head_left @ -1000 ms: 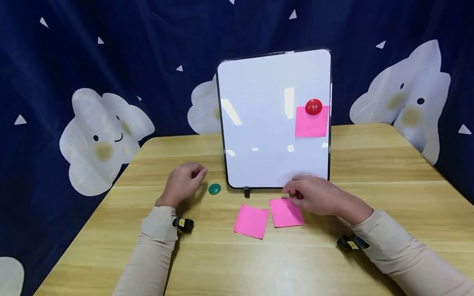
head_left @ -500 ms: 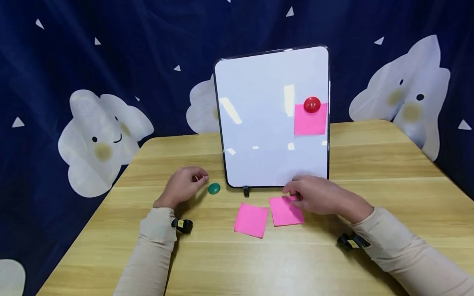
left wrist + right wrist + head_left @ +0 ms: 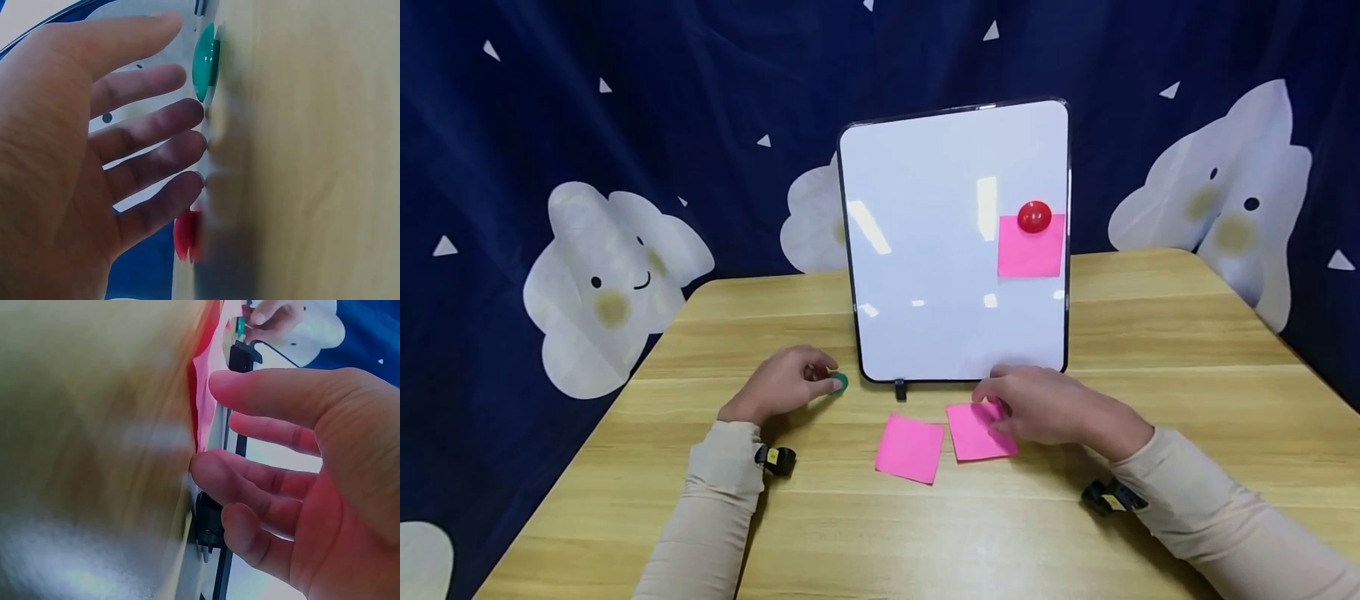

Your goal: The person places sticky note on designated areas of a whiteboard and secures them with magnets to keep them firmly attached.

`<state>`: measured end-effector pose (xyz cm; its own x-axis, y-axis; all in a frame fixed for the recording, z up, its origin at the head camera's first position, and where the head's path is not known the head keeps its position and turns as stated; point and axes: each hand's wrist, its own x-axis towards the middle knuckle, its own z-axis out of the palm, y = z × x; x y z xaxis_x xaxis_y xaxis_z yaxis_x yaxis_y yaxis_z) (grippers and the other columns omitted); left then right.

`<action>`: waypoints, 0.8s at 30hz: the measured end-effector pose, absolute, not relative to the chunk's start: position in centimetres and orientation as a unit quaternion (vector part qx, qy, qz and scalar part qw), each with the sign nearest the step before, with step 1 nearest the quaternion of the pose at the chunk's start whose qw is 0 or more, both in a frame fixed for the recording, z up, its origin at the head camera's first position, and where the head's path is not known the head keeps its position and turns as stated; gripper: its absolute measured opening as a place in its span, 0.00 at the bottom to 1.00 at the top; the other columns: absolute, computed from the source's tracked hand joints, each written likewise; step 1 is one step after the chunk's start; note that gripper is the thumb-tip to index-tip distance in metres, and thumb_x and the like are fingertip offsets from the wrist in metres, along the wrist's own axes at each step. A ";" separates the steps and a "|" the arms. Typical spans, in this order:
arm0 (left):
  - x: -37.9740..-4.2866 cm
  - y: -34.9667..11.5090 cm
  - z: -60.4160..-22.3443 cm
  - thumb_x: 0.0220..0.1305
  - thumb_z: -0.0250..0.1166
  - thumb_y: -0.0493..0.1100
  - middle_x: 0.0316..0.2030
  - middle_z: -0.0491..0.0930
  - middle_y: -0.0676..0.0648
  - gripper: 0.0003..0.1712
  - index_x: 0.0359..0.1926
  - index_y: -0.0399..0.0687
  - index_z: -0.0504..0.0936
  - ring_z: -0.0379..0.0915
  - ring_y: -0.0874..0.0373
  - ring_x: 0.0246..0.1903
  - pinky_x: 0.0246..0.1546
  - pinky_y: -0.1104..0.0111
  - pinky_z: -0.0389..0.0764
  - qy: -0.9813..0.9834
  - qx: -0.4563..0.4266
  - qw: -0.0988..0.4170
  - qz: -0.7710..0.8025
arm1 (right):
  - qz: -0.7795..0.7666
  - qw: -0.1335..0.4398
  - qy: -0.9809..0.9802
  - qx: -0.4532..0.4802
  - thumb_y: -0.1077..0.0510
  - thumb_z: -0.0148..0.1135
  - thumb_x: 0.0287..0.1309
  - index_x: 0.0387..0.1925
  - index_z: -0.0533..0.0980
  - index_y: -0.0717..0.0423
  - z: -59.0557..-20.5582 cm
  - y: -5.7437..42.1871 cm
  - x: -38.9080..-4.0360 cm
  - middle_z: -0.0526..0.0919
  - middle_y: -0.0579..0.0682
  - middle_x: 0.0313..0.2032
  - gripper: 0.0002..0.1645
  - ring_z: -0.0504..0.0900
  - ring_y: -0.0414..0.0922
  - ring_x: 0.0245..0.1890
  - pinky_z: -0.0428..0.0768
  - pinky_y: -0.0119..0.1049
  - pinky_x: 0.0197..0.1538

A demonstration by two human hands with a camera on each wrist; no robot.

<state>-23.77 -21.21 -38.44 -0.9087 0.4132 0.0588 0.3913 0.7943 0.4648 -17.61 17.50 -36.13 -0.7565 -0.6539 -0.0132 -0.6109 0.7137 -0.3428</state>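
Note:
My left hand [image 3: 781, 382] is low over the table, thumb and fingers right at a round green magnet [image 3: 843, 382]. The left wrist view shows these fingers spread and relaxed, with the green magnet [image 3: 202, 62] just past the thumb and index fingertips. My right hand [image 3: 1048, 407] hovers over the far right corner of a pink sticky note [image 3: 976, 440], fingers loosely bent. Seen from the right wrist, the sticky note [image 3: 206, 400] has a slightly raised edge beside the thumb tip, and the thumb and fingers are apart.
A whiteboard [image 3: 925, 258] stands upright behind the hands on black feet [image 3: 901, 390]. On its right side a red magnet [image 3: 1034, 217] holds a pink note [image 3: 1021, 260]. Another pink note [image 3: 910, 450] lies between the hands. Beyond the left little finger sits something red [image 3: 183, 234].
My left hand has moved right, its thumb now overlapping the green magnet. The right hand has shifted slightly toward the near side over the note. The head view has wobbled a little.

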 end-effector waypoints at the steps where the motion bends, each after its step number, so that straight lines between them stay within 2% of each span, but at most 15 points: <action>1: -23.8 -21.2 -38.5 0.62 0.71 0.56 0.38 0.82 0.57 0.18 0.49 0.54 0.87 0.77 0.61 0.38 0.42 0.61 0.78 0.947 0.212 0.028 0.240 | -0.161 0.068 0.923 -0.343 0.58 0.74 0.53 0.42 0.83 0.46 -36.1 17.5 -17.6 0.73 0.41 0.30 0.14 0.71 0.38 0.31 0.74 0.33 0.33; 10: -23.7 -21.2 -38.6 0.56 0.75 0.58 0.42 0.77 0.52 0.23 0.49 0.54 0.86 0.73 0.57 0.40 0.43 0.62 0.76 0.941 0.207 0.065 0.259 | -0.120 0.037 0.919 -0.375 0.54 0.77 0.51 0.40 0.83 0.43 -36.1 17.4 -17.2 0.73 0.39 0.31 0.13 0.71 0.36 0.30 0.74 0.33 0.33; 24: -23.5 -21.1 -38.5 0.55 0.77 0.51 0.44 0.76 0.50 0.24 0.52 0.50 0.85 0.73 0.56 0.40 0.42 0.63 0.78 0.938 0.221 0.073 0.255 | -0.136 0.061 0.920 -0.362 0.53 0.78 0.51 0.39 0.82 0.43 -36.1 17.4 -17.3 0.72 0.41 0.32 0.14 0.71 0.38 0.32 0.74 0.33 0.34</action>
<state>-23.55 -21.10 -38.50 -0.8918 0.4517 -0.0250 0.3768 0.7722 0.5116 -17.31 17.43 -36.14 -0.7297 -0.6836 -0.0149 -0.6503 0.7005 -0.2940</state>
